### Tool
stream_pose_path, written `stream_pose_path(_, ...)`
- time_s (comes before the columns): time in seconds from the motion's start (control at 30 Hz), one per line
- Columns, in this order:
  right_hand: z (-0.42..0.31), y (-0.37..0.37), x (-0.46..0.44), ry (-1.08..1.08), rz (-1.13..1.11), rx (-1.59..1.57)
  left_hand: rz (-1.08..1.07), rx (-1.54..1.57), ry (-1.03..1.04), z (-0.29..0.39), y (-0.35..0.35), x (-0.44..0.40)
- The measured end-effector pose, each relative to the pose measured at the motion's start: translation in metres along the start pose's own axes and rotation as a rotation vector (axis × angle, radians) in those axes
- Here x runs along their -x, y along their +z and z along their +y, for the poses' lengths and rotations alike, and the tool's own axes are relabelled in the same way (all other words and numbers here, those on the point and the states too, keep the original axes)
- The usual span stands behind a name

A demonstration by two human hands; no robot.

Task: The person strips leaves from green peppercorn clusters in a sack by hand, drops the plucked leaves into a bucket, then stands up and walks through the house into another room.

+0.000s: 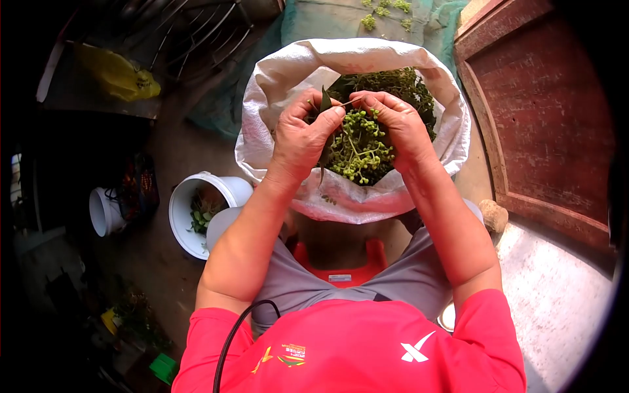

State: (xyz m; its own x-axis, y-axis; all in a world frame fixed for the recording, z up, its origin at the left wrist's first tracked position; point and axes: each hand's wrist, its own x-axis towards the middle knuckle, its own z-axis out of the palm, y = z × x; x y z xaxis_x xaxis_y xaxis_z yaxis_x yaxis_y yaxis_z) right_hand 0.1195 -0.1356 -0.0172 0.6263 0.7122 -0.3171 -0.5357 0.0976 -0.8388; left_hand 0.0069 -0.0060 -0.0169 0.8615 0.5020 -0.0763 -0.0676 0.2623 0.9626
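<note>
My left hand (303,134) is closed in a pinch, thumb against fingers, on the leafy end of a thin stem; a dark green leaf (325,99) sticks up beside the fingertips. My right hand (398,126) pinches the other end of that stem, above a cluster of small green berries (357,147) that hangs below both hands. Under them stands a white woven sack (265,85) with its rim rolled outward. Inside it is a heap of green berry sprigs (400,85), partly hidden by my hands and the cluster.
A white bucket (229,190) with leaves inside stands left of my knee, and a smaller white bucket (105,213) lies farther left. Several loose green sprigs (383,10) rest on netting (314,19) beyond the sack. A red wooden door panel (537,98) is at the right.
</note>
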Motion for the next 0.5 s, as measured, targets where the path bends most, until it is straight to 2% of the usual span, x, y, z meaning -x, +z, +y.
stream_pose_path(0.13, -0.001, -0.003, 0.000, 0.048, 0.010, -0.103, 0.020, -0.002, -0.028, 0.004, 0.002, 0.000)
stream_pose_path(0.2, -0.005, -0.012, -0.005, 0.054, 0.073, -0.222, 0.021, 0.186, -0.022, 0.004, -0.007, -0.002)
stream_pose_path(0.27, -0.021, -0.024, -0.006, -0.035, 0.119, -0.113, 0.031, 0.295, 0.010, 0.010, -0.014, -0.004)
stream_pose_path(0.3, -0.028, -0.022, -0.004, -0.111, 0.083, 0.026, 0.044, 0.227, 0.009, 0.010, -0.016, -0.005)
stream_pose_path(0.33, -0.031, -0.019, -0.003, -0.112, 0.079, 0.028, 0.059, 0.158, 0.008, 0.010, -0.017, -0.005)
stream_pose_path(0.4, -0.032, -0.013, 0.002, -0.439, 0.081, 0.619, 0.056, 0.095, 0.048, 0.006, -0.014, -0.004)
stream_pose_path(0.5, -0.033, 0.001, 0.011, -0.525, -0.013, 0.755, 0.049, 0.005, 0.086, 0.004, -0.009, -0.002)
